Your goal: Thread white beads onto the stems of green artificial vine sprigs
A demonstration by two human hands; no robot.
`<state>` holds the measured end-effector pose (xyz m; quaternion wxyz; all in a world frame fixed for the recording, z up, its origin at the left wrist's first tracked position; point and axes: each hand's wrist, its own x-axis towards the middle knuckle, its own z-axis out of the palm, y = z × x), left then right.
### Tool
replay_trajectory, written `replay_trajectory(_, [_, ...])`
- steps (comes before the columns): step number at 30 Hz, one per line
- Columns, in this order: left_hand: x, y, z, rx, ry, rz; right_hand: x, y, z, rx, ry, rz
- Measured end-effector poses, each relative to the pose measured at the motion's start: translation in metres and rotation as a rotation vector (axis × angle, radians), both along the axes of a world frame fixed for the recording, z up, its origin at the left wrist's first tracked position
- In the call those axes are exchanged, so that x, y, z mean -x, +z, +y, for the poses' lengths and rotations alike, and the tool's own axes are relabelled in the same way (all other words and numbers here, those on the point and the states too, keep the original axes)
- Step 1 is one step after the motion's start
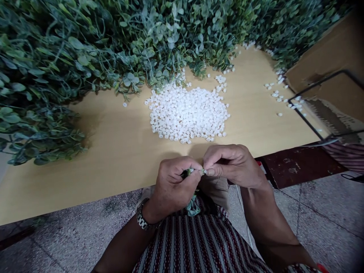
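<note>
My left hand [174, 184], with a metal watch on its wrist, is closed in a pinch around a green artificial leaf sprig [193, 207]. Most of the sprig is hidden by the fingers; some leaves hang below them. Thumb and forefinger of my right hand [237, 167] meet at the sprig's tip, pinching a small white bead [204, 172]. Both hands touch fingertip to fingertip at the table's front edge. Just beyond them lies a heap of small white beads [187, 113] on the tan tabletop [119, 144].
A thick bank of artificial greenery [142, 41] runs along the back and left of the table. At the right stand a torn cardboard box [332, 64] and a black wire frame [305, 121]. Loose beads [280, 98] lie scattered near them.
</note>
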<state>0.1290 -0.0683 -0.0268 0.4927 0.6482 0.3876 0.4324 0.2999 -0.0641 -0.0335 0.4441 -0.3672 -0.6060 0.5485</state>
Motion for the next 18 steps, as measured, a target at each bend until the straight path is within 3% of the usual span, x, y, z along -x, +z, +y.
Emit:
replay_trajectory(9, [0.0024,-0.0008,0.0009,0.005,-0.056,-0.003,-0.0018,0.0083,0.0097,0.134,0.169,-0.011])
replay_trajectory(18, [0.0030,-0.0027,-0.0004,0.055,-0.038,-0.066,0.0046,0.0048,0.0036,0.031,0.057,-0.049])
